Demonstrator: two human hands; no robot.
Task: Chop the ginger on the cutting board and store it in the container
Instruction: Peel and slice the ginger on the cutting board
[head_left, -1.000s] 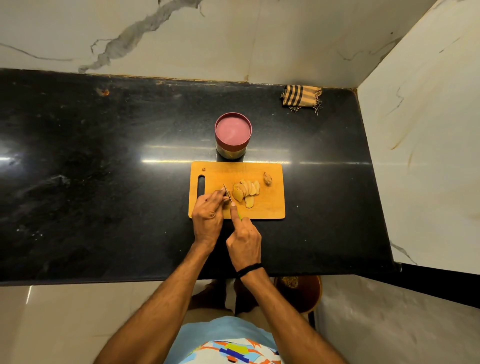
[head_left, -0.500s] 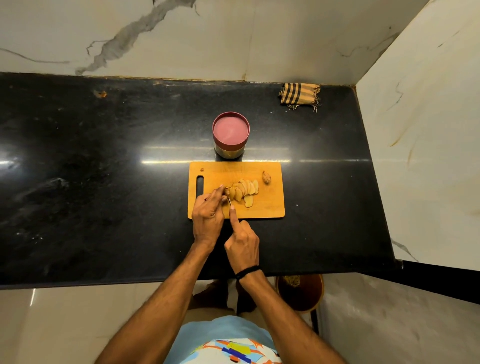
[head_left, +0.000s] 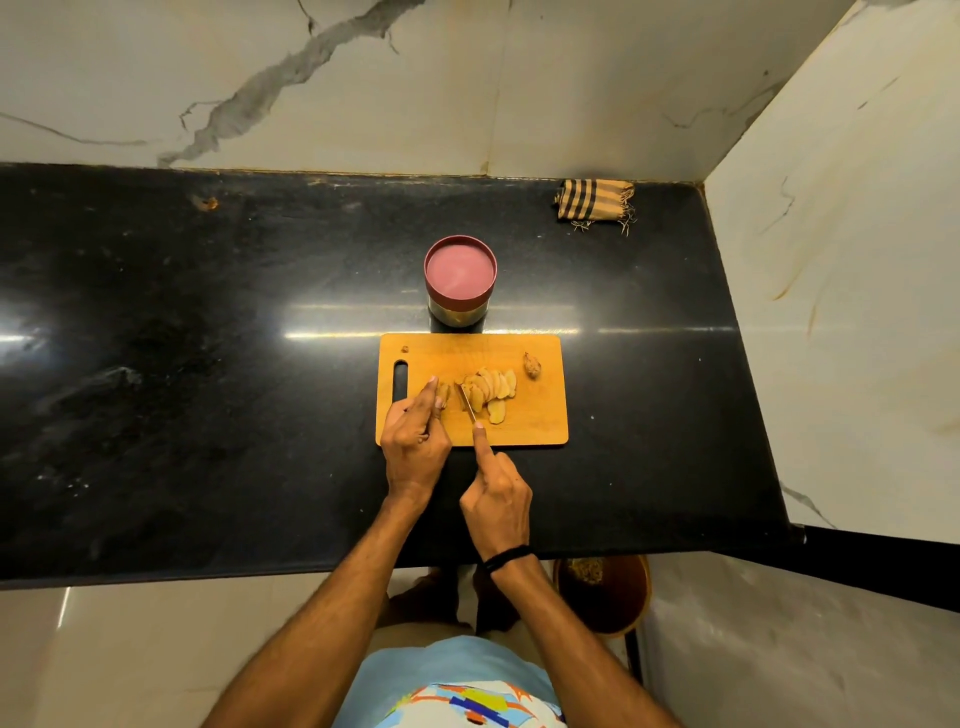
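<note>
Head view: left hand (head_left: 415, 441) pinches the ginger stub (head_left: 443, 391) to steady it on the cutting board (head_left: 540, 421), right hand (head_left: 498, 493) grips the knife (head_left: 467, 405), forefinger along its spine for control, slices (head_left: 491, 389) lying right of the blade.

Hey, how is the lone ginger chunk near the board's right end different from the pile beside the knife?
The lone chunk is a single knobbly, darker piece; the pile is pale flat slices, fanned and overlapping. The chunk lies apart, near the cutting board's far right corner; the pile lies mid-board, beside the knife blade. Both rest on that board.
</note>
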